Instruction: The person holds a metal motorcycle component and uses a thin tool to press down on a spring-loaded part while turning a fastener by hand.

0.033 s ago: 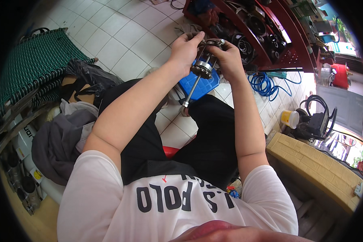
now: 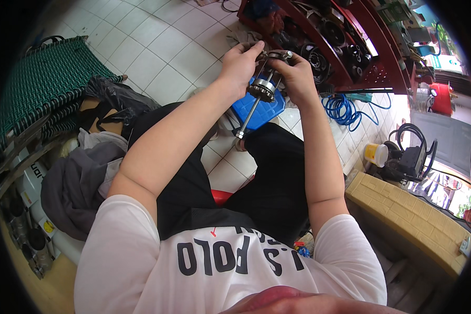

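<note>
Both hands are raised far in front of me, around a metal assembly with a toothed round part. My left hand has its fingers closed at the assembly's far end. My right hand grips the same end from the other side, thumb across a dark ring-like piece; a silvery bolt-like end shows beside its fingers. From the toothed part a long metal rod slants down toward my knees, with a nut-like piece at its near end. The fingertips are partly hidden.
Below the assembly is a blue plastic surface. A red rack with machine parts stands at far right, a coiled blue hose near it. A green-black woven seat and a grey cloth lie left; a tan ledge runs right.
</note>
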Action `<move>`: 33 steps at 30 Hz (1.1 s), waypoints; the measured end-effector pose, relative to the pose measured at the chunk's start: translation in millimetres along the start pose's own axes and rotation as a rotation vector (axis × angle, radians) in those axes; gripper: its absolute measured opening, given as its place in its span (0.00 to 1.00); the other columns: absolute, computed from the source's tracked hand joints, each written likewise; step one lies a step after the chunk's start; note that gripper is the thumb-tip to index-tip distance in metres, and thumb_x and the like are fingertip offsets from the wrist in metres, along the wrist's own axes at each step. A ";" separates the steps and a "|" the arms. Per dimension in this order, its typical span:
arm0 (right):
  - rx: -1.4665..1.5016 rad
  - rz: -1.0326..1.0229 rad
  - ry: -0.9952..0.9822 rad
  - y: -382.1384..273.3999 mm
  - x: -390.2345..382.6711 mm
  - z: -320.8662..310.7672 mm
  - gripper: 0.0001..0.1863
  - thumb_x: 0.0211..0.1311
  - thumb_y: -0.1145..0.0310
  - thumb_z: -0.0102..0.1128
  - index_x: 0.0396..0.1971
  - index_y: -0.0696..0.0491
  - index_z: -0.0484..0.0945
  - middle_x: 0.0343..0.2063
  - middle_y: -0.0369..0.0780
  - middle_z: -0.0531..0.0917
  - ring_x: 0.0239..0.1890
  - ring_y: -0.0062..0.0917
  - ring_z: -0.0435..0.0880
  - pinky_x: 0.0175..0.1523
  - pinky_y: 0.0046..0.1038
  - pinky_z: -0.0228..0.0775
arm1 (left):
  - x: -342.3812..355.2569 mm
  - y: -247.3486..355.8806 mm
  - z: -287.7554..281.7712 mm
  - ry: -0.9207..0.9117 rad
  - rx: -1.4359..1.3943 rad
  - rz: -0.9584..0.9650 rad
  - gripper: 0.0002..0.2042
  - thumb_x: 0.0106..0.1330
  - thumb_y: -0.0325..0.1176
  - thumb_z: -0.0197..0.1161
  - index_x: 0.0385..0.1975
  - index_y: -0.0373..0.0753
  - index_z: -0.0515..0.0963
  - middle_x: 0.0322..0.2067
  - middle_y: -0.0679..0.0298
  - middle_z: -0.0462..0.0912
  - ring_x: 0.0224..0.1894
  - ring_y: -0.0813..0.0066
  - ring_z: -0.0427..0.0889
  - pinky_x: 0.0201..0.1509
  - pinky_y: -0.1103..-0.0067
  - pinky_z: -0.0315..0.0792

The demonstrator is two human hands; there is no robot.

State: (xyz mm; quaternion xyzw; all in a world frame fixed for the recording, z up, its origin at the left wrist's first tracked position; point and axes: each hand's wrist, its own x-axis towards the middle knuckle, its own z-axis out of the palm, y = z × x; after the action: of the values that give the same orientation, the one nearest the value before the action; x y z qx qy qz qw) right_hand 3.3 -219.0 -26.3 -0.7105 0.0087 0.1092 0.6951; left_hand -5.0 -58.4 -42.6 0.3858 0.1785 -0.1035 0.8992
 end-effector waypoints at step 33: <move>0.028 -0.022 0.004 5.7 3.2 -0.5 0.13 0.58 0.75 0.72 0.43 0.60 0.85 0.36 0.37 0.88 0.38 0.19 0.85 0.46 0.24 0.77 | 9.1 3.8 -9.4 -0.010 0.067 0.038 0.09 0.68 0.29 0.71 0.44 0.39 0.78 0.37 0.64 0.86 0.39 0.76 0.85 0.44 0.78 0.78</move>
State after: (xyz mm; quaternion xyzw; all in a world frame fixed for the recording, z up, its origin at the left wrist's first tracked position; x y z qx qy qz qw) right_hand 5.6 -219.3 -32.5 -0.7009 0.0039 0.1001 0.7062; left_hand 2.3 -49.3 -49.7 0.4186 0.1631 -0.0941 0.8884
